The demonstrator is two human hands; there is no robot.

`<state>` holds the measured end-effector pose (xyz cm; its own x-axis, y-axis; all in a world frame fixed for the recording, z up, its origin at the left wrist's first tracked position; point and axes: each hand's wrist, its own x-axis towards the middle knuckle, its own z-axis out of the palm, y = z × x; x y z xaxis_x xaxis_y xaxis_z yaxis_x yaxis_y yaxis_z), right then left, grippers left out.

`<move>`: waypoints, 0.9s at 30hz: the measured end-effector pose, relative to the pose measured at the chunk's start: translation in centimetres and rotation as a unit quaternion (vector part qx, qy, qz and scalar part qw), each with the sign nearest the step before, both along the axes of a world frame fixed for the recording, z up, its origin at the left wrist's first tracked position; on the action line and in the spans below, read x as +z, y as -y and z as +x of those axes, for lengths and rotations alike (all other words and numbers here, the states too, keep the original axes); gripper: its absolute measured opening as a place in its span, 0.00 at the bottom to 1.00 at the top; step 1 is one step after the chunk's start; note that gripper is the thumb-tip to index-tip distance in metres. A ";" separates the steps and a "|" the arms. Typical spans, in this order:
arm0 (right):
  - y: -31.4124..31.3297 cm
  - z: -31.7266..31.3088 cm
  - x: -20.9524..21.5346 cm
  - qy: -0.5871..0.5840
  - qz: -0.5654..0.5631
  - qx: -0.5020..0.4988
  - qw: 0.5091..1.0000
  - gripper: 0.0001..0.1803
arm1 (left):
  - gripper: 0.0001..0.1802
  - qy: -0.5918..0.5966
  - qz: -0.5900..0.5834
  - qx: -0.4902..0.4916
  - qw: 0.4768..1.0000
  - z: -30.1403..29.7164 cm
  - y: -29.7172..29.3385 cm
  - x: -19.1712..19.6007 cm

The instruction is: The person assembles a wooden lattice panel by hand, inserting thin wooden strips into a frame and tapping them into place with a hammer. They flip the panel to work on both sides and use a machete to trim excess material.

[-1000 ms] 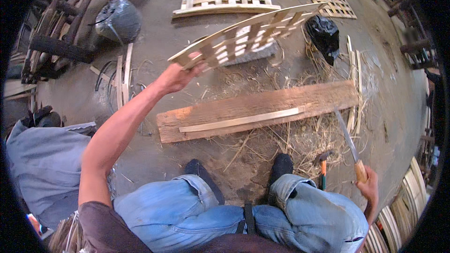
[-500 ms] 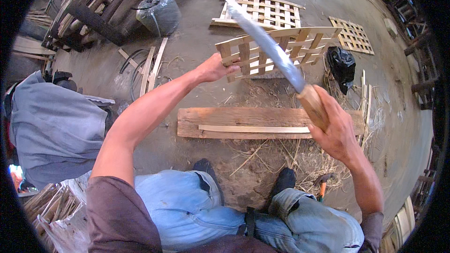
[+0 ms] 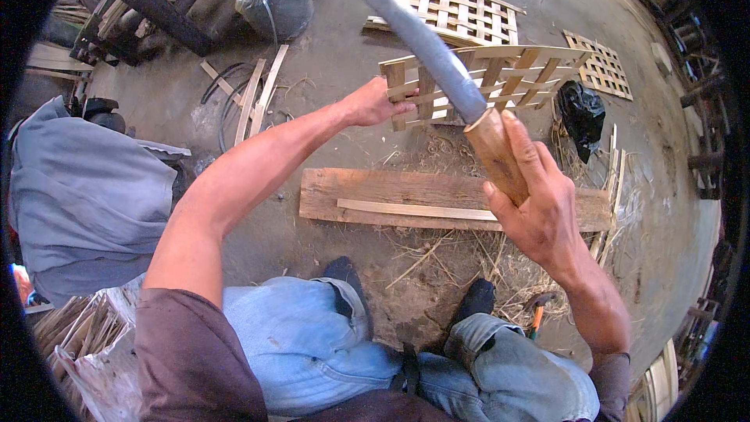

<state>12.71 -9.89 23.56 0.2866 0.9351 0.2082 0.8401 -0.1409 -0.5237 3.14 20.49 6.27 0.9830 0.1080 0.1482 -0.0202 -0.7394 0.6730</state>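
My left hand (image 3: 380, 103) grips the left end of a woven lattice panel (image 3: 553, 64) of pale wooden strips, held tilted above the ground. In my right hand (image 3: 539, 207) is a machete (image 3: 437, 59), its wooden handle in my closed fingers. The long steel blade points up and to the left, crossing in front of the panel from this view; whether it touches the panel I cannot tell. Below both hands a brown wooden plank (image 3: 375, 186) lies on the floor, with one thin pale strip (image 3: 414, 210) along it.
Another lattice stack (image 3: 461, 8) lies beyond, and a flat lattice panel (image 3: 598, 64) at far right. A black plastic bag (image 3: 580, 119), a wrapped bundle (image 3: 275, 4), loose strips (image 3: 266, 90) and a hammer (image 3: 537, 314) surround me. Grey cloth (image 3: 90, 195) hangs at left.
The machete and my right hand have shifted left, with the blade tip higher. The panel sits slightly further right in view, still in my left hand.
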 end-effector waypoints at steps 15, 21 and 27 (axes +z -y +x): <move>2.1 -0.3 -1.4 -0.005 -0.054 -0.025 0.998 0.44 | 0.21 -0.005 -0.022 -0.001 1.000 -0.3 0.1 -0.4; 2.9 0.0 -1.5 -0.004 -0.025 -0.036 0.999 0.44 | 0.20 -0.058 -0.031 0.001 0.998 -0.5 0.8 -0.2; 3.7 -0.3 -2.4 -0.014 -0.055 -0.038 0.998 0.43 | 0.19 -0.035 0.009 -0.003 0.999 -1.3 0.8 -0.8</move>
